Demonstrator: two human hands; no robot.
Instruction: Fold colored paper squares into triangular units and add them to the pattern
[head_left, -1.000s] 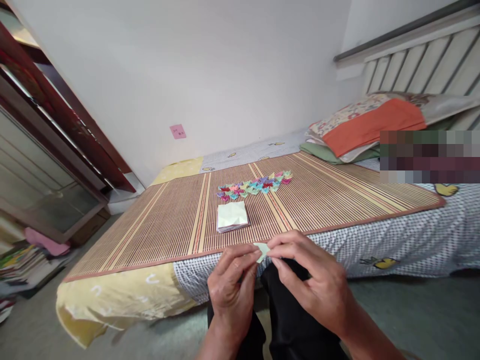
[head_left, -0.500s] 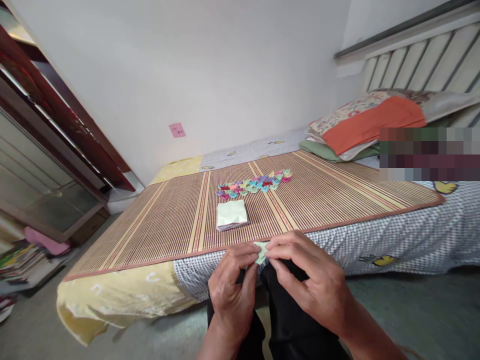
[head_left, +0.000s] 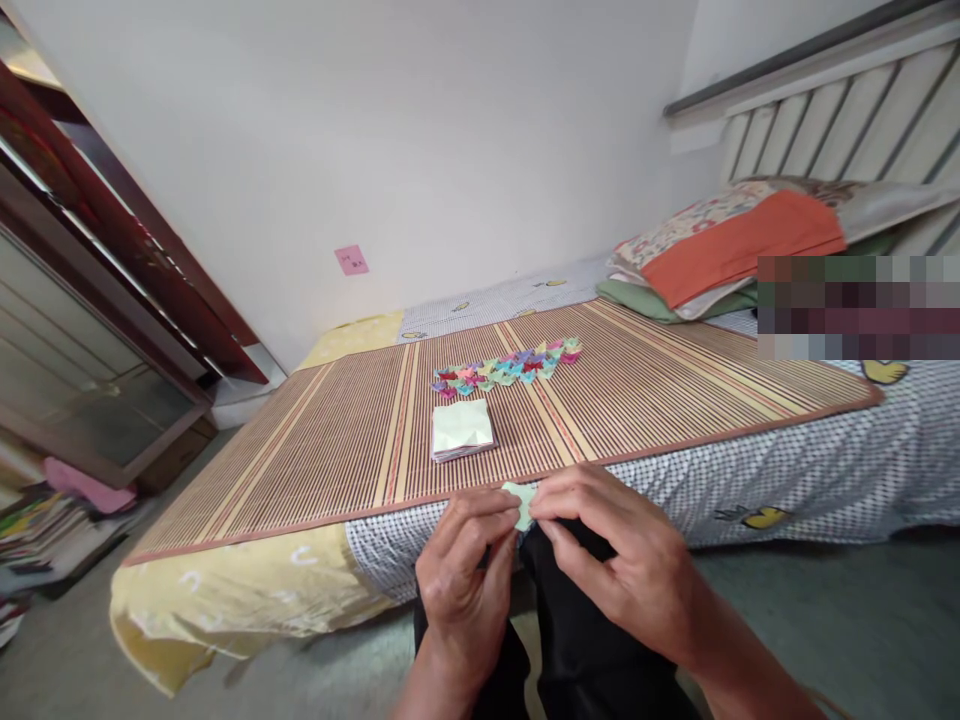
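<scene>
Between my two hands is a small pale green folded paper (head_left: pixel 523 506), held over my lap at the bed's front edge. My left hand (head_left: pixel 471 570) pinches its left side with thumb and fingers. The right side is pinched by my right hand (head_left: pixel 619 560). Fingertips cover parts of the folds, so the paper's full shape is hidden. Beyond the hands, a stack of square paper sheets (head_left: pixel 462 425) lies on the mat, a pale green sheet on top. Behind the stack, several colourful folded paper pieces (head_left: pixel 510 368) are set out in slanting rows.
A striped bamboo mat (head_left: pixel 330 450) covers much of the bed, over a checked and yellow sheet (head_left: pixel 247 600). Pillows (head_left: pixel 742 245) are piled at the right by the headboard (head_left: pixel 862 110). Books (head_left: pixel 37 530) lie at the far left. A pink note (head_left: pixel 351 260) is on the wall.
The green paper has turned slightly between my fingers, and its upper edge shows a little wider at the left. Both hands keep their pinch. The view has shifted slightly.
</scene>
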